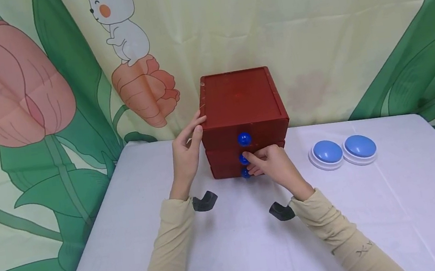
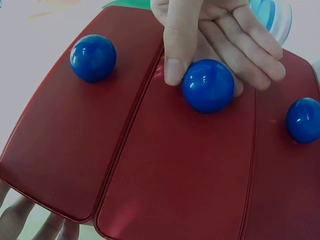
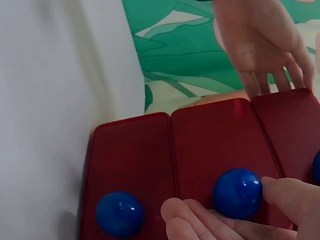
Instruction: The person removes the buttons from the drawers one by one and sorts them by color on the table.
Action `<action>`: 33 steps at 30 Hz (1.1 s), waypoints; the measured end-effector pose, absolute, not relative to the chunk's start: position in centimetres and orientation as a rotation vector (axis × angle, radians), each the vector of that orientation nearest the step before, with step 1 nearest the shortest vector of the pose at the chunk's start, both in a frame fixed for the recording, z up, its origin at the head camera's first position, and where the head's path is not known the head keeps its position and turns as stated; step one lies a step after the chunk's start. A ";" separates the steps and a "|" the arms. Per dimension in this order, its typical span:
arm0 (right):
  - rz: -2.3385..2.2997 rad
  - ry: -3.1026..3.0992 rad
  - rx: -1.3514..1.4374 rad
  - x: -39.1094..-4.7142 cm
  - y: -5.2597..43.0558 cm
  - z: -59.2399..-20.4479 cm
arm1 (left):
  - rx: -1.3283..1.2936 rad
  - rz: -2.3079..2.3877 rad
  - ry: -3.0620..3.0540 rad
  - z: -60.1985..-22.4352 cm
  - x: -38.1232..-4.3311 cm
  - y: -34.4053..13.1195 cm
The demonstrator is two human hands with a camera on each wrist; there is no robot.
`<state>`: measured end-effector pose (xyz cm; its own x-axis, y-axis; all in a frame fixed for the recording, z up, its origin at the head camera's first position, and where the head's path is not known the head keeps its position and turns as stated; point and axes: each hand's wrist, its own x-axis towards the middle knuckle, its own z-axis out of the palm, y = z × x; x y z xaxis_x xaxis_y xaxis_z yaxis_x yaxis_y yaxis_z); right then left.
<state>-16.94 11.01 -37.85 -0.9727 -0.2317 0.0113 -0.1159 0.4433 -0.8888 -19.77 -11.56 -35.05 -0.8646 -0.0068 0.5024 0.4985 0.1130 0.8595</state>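
Observation:
A dark red drawer box [image 1: 237,99] with three stacked drawers stands on the table, each front bearing a round blue knob. My right hand [image 1: 270,163] is at the middle drawer, its thumb and fingers pinching the middle blue knob [image 2: 208,86] from either side. The top knob [image 1: 245,139] and the bottom knob [image 3: 120,214] are untouched. Along the left side of the box rests my left hand [image 1: 188,156], fingers extended against its upper edge. In the right wrist view the left fingers [image 3: 280,80] reach behind the box's edge. The drawer fronts look level with one another.
Two blue push buttons on white bases, a nearer-left one [image 1: 326,155] and a right one [image 1: 360,149], sit to the right of the box. A printed curtain [image 1: 305,47] hangs right behind the white-covered table [image 1: 243,253].

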 end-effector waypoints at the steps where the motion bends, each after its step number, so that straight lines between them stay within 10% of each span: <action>1: -1.575 2.570 -0.313 -16.9 11.0 -37.9 | -0.478 -1.799 -2.015 -35.1 -19.8 -11.6; 33: -1.428 2.660 -0.349 -13.9 11.5 -37.7 | -0.506 -1.797 -2.061 -32.1 -17.5 -11.5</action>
<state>-13.94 11.45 -37.74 -0.9684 -0.2487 0.0179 -0.1523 0.5333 -0.8321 -17.49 -11.49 -32.07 -0.8716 0.0332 0.4891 0.4891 0.1277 0.8628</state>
